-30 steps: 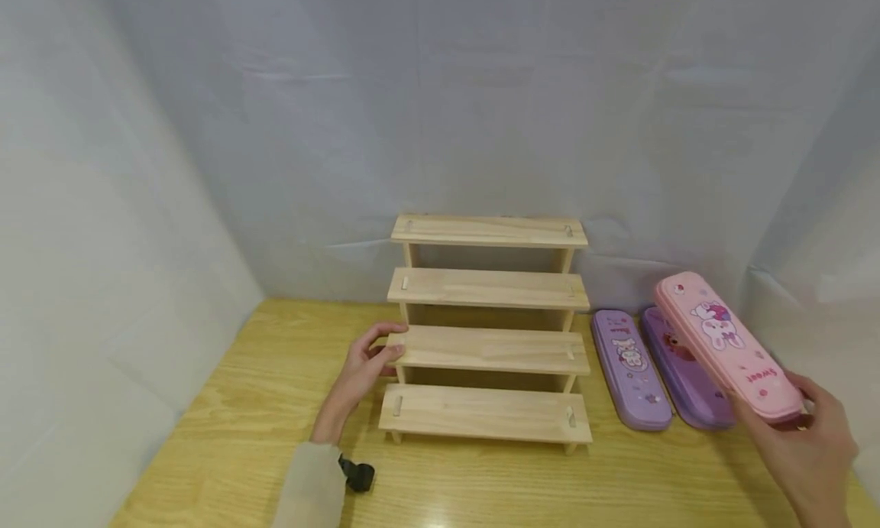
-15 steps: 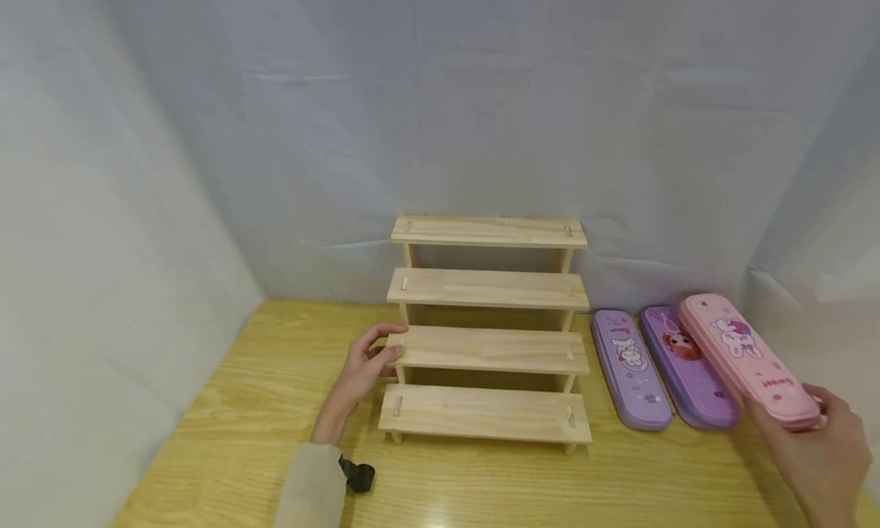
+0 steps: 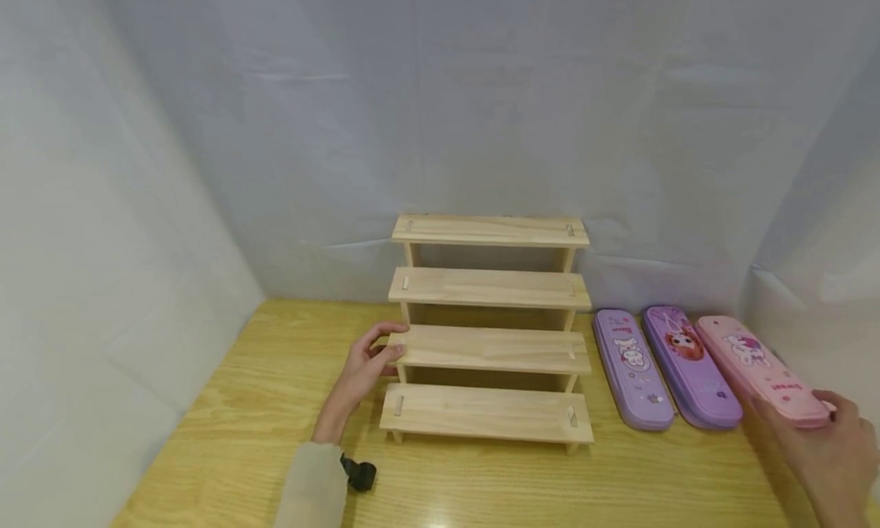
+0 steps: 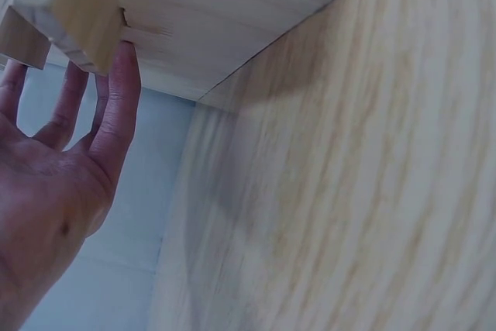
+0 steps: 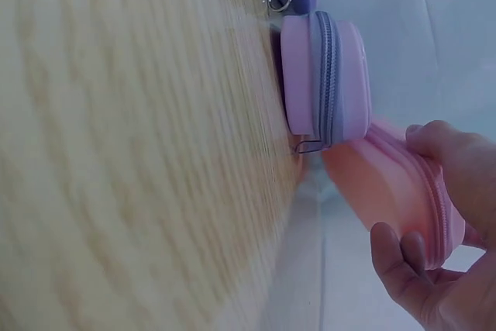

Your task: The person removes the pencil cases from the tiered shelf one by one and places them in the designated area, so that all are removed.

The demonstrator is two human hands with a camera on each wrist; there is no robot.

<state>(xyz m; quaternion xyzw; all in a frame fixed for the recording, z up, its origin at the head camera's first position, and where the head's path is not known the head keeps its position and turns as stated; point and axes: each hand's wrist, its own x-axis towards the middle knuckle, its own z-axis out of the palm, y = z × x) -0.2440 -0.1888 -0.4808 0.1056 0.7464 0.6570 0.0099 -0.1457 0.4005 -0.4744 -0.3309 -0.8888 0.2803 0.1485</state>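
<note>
A stepped wooden display shelf stands at the middle of the table. My left hand holds the left end of its second step from the bottom, fingertips against the wood in the left wrist view. At the far right, my right hand grips the near end of a pink pencil case printed with a white rabbit. In the right wrist view the pink case tilts, its held end off the table, between thumb and fingers. Left of it lie a purple pencil case with a doll picture and a lilac pencil case.
The wood-grain table is backed by a pale cloth, with cloth walls on both sides. The right cloth wall comes close to the pink case. A dark band with a black piece sits on the left wrist.
My right hand has lowered the pink pencil case and moved it right, from overlapping the doll-printed case to beside it. The left hand has stayed on the shelf.
</note>
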